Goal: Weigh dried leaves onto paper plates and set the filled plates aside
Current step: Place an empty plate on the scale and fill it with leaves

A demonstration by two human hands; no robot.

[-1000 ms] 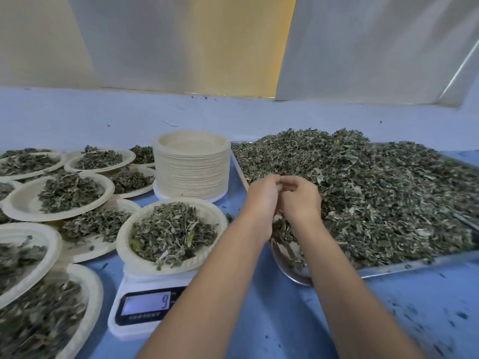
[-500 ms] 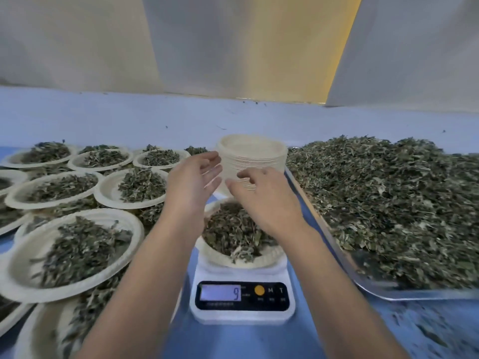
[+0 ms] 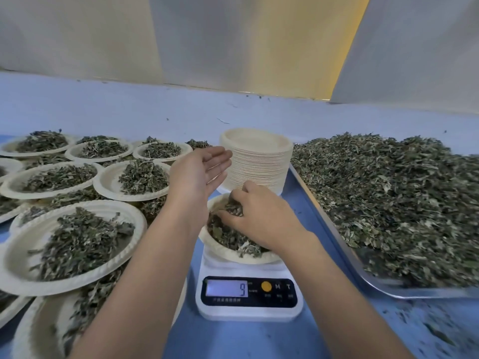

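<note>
A paper plate (image 3: 220, 248) of dried leaves sits on the white scale (image 3: 248, 297), whose display reads 9. My right hand (image 3: 259, 216) is over that plate, fingers curled round a clump of dried leaves (image 3: 234, 208). My left hand (image 3: 199, 172) hovers just above and left of it, palm up, fingers straight, holding nothing. A big heap of dried leaves (image 3: 388, 198) fills the metal tray (image 3: 383, 288) on the right. A stack of empty paper plates (image 3: 256, 159) stands behind the scale.
Several filled paper plates (image 3: 64, 242) overlap across the left side of the blue table (image 3: 233, 338). Leaf crumbs lie scattered at the front right. A pale wall and curtain close off the back.
Both hands came from the tray's leaf heap to the plate on the scale. My right hand has dropped into the plate's leaves and my left palm has turned upward. The view swung left.
</note>
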